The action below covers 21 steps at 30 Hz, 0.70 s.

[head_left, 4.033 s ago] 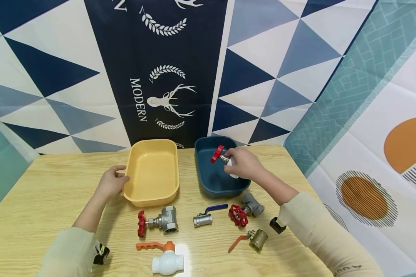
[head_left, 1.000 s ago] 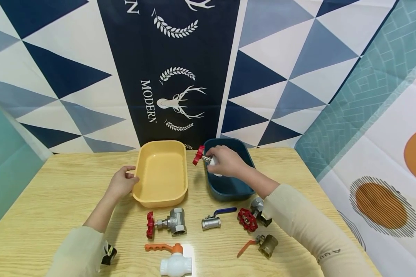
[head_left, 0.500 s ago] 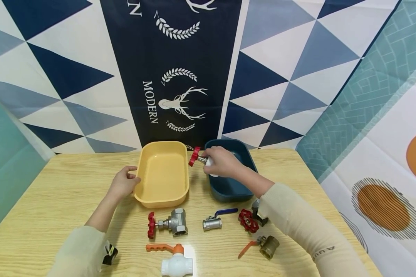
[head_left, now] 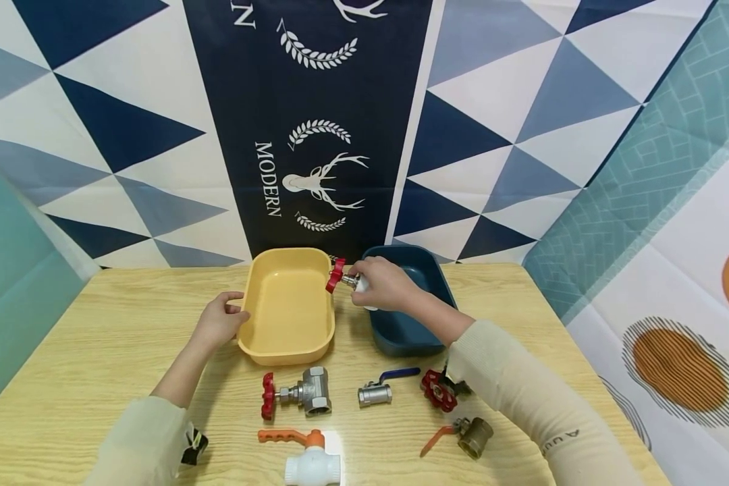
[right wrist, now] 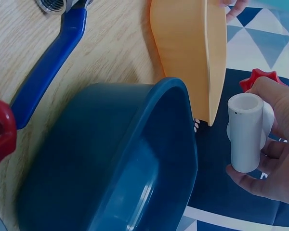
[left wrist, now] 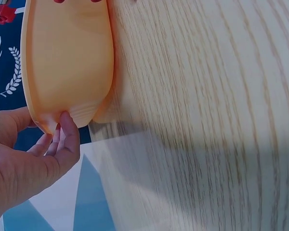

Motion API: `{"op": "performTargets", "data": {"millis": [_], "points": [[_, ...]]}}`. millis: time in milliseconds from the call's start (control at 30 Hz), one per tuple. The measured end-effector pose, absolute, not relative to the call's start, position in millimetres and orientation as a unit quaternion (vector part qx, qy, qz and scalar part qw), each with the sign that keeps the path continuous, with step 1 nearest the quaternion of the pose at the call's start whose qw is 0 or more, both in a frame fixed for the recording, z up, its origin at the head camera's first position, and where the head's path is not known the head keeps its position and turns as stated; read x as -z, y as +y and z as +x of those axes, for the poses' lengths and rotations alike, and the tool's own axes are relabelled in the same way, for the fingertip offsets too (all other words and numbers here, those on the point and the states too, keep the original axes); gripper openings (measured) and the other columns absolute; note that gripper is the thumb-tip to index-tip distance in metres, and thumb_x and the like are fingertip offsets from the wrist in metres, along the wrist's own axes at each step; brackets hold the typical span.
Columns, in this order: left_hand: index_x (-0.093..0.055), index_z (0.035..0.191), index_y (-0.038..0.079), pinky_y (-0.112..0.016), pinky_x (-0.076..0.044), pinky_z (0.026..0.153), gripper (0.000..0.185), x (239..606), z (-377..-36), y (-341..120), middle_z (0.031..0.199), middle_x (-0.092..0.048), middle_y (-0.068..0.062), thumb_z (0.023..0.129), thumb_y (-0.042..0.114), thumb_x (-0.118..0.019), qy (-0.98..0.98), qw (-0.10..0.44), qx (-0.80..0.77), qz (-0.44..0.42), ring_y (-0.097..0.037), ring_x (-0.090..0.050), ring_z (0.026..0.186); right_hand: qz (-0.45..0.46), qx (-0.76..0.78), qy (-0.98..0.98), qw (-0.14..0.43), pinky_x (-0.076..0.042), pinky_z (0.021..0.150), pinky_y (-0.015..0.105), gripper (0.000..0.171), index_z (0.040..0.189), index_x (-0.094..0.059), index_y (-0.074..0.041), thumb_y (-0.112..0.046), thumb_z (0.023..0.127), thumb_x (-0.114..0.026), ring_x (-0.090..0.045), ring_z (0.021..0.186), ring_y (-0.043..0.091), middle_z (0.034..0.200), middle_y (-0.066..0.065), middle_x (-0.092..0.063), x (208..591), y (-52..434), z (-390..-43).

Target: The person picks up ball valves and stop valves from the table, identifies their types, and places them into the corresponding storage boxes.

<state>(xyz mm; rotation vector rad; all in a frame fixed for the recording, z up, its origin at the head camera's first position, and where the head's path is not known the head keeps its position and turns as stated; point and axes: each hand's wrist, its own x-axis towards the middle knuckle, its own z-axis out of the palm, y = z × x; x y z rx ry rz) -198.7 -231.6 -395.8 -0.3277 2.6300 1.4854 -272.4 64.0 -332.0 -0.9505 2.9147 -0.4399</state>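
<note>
My right hand (head_left: pixel 381 285) grips a white plastic valve (right wrist: pixel 246 132) with a red handwheel (head_left: pixel 335 275), held in the air over the gap between the yellow tray (head_left: pixel 287 307) and the dark blue tray (head_left: pixel 428 270). The handwheel hangs above the yellow tray's right rim. My left hand (head_left: pixel 220 322) holds the yellow tray's left rim (left wrist: pixel 58 120), thumb and fingers pinching its edge. Both trays look empty inside.
On the wooden table (head_left: pixel 97 324) in front of the trays lie several valves: a steel one with a red wheel (head_left: pixel 298 395), a blue-lever one (head_left: pixel 381 387), a white one with an orange lever (head_left: pixel 304 455), a brass one (head_left: pixel 464 433), and a red-wheel one (head_left: pixel 439 389) partly behind my right sleeve.
My right hand has carried the white valve leftward from above the blue tray to the yellow tray's right rim. The left hand keeps its hold on the yellow tray.
</note>
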Motion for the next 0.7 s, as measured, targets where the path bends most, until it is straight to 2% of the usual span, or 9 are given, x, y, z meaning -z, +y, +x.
{"op": "performTargets", "data": {"millis": [700], "points": [[-0.037, 0.137, -0.004, -0.024, -0.051, 0.061, 0.051, 398, -200, -232, 0.108, -0.051, -0.02, 0.091, 0.009, -0.052, 0.863, 0.047, -0.491, -0.109, -0.018, -0.055, 0.082, -0.335, 0.117, 0.935, 0.027, -0.046, 0.067, 0.024, 0.041, 0.116, -0.063, -0.012, -0.027, 0.078, -0.065, -0.051, 0.088, 0.018, 0.104, 0.004, -0.062, 331, 50, -279]]}}
